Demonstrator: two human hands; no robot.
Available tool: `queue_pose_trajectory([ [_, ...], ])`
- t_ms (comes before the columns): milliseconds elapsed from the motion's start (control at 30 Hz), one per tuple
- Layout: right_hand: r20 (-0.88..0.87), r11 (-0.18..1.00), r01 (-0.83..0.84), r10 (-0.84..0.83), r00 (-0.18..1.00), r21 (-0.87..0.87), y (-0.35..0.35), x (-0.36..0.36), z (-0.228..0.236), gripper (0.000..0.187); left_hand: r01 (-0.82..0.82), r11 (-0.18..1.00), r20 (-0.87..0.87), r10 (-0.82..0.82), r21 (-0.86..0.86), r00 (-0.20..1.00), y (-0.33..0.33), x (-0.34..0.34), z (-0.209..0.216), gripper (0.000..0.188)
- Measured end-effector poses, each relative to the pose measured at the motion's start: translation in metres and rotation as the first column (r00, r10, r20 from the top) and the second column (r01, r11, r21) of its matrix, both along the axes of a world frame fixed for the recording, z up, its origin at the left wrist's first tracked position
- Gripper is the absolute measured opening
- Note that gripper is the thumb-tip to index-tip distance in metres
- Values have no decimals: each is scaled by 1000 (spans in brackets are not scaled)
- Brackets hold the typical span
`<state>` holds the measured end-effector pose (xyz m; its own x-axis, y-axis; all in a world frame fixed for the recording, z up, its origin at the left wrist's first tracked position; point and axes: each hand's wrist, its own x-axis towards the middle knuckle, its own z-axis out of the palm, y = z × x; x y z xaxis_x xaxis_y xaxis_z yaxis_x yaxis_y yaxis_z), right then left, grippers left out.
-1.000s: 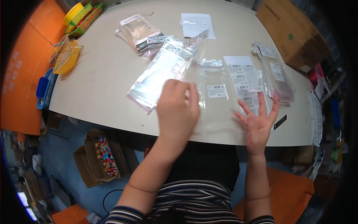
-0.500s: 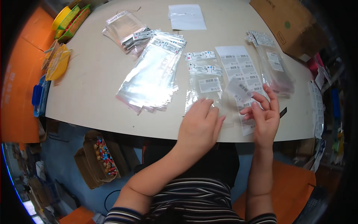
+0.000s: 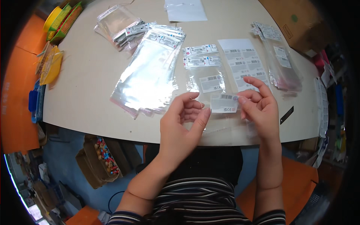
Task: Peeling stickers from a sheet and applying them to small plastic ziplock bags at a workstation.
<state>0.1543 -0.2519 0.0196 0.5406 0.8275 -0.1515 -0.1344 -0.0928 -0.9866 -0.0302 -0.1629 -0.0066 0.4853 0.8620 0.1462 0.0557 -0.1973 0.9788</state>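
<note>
Between thumb and forefinger, my right hand (image 3: 261, 109) pinches a white printed sticker label (image 3: 224, 104) by its right edge. My left hand (image 3: 183, 122) is beside the label's left edge, thumb and fingers curved apart with nothing between them. Under and beyond the label lie clear plastic bags (image 3: 195, 77) with printed header strips; one bears a similar white label (image 3: 212, 83). Just beyond my right hand is a sheet of labels (image 3: 245, 62), its lower part hidden by that hand.
A pile of clear bags (image 3: 148, 71) lies at left, another stack (image 3: 118, 20) behind it. Labelled bags (image 3: 283, 71) lie at right near a cardboard box (image 3: 296, 22). White paper (image 3: 185, 10) is at the back; a small black strip (image 3: 287, 115) lies near the right edge.
My right hand has brought the label left and flattened it toward me, above the bags. My left hand has drawn back left from the bag and turned, fingers opening beside the label.
</note>
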Motion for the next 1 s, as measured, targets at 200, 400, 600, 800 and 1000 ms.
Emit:
queue_pose_trajectory([
  [200, -90, 994, -89, 84, 992, -56, 13, -8, -6, 48, 133, 906, 90, -105, -403, 990, 18, 0, -4, 36],
  [400, 64, 990, -47, 56, 996, -136, 31, -8, -14, 47, 54, 941, -55, -77, -334, 996, 27, 10, -3, 30],
  [600, 310, 978, -15, 81, 947, -207, 42, -9, -22, 42, -14, 975, -249, -42, -220, 968, 33, 20, -2, 31],
  [800, 384, 978, -6, 87, 919, -207, 45, -8, -27, 41, -27, 988, -299, -21, -155, 954, 35, 23, -5, 32],
  [1000, 460, 985, 22, 59, 886, -168, 45, -12, -31, 39, -16, 997, -325, -9, -73, 946, 37, 25, -8, 33],
])
